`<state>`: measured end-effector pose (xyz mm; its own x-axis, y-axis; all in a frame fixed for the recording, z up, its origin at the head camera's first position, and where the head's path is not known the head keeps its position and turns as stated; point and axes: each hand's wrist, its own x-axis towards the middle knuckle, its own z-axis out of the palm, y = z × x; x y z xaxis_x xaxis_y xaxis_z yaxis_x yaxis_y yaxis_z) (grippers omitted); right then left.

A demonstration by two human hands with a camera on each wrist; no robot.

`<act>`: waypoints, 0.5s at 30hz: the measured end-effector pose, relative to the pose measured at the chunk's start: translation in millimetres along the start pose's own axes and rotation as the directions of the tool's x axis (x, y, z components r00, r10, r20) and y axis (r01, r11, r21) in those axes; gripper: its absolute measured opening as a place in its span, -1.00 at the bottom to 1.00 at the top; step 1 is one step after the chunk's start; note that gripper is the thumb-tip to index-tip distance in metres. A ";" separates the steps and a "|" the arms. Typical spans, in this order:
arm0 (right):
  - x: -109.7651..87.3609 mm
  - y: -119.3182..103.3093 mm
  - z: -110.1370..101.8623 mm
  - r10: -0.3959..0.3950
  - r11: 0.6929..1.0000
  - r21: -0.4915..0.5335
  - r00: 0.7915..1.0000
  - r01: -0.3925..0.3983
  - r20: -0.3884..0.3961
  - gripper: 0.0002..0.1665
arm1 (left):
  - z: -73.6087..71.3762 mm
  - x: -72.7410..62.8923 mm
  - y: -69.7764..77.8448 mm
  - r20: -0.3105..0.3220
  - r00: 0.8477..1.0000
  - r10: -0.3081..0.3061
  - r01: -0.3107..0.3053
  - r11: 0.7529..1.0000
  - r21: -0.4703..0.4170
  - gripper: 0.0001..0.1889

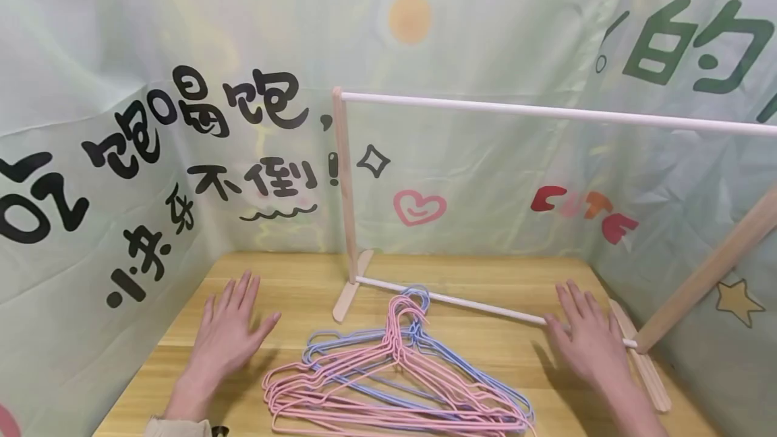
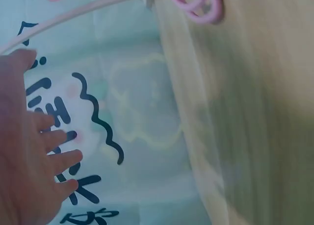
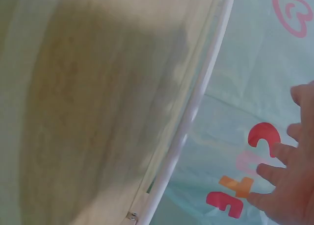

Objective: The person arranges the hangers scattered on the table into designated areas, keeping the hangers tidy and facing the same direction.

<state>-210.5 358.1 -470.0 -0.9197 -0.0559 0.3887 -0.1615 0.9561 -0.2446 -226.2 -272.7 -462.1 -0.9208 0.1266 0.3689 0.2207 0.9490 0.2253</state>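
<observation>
My left hand (image 1: pixel 227 332) is at the table's left side, fingers straight and spread, palm down, holding nothing. In the left wrist view the same hand (image 2: pixel 29 151) shows extended fingers. Opposite it, my right hand (image 1: pixel 585 339) is likewise spread and holds nothing; it overlaps the rack's lower white bar (image 1: pixel 461 299) in the head view. Between the hands lies a pile of pink hangers (image 1: pixel 340 393) over blue hangers (image 1: pixel 479 377), their hooks bunched together toward the back. In the right wrist view the right hand (image 3: pixel 287 171) shows at the right edge.
A wooden rack with a white top bar (image 1: pixel 546 112), a left post (image 1: pixel 346 187) and a right post (image 1: pixel 710 275) stands behind the hangers on flat wooden feet. The wooden table (image 1: pixel 279 272) is bordered by a printed cloth backdrop (image 1: pixel 485 39) at the back and sides.
</observation>
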 end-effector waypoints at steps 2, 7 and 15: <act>1.3 -0.4 -3.2 -0.024 1.000 0.015 0.996 0.025 -0.087 -0.17 | -1.2 3.8 4.3 -0.058 0.998 0.015 -0.015 1.000 -0.010 -0.05; 6.8 -2.1 -14.1 -0.042 0.994 0.074 0.927 0.075 -0.373 -0.27 | -5.5 19.3 17.5 -0.276 0.959 0.064 -0.084 0.995 -0.060 -0.18; 24.1 -2.1 -39.2 -0.105 0.979 0.029 0.615 0.203 -0.781 -0.29 | -14.1 56.5 43.1 -0.542 0.829 0.134 -0.214 0.973 -0.086 -0.30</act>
<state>-218.3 366.0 -425.3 -0.2692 0.0902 0.9589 -0.3553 0.9161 -0.1859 -264.1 -228.7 -418.8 -0.5596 0.0760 0.8253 0.4395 0.8714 0.2178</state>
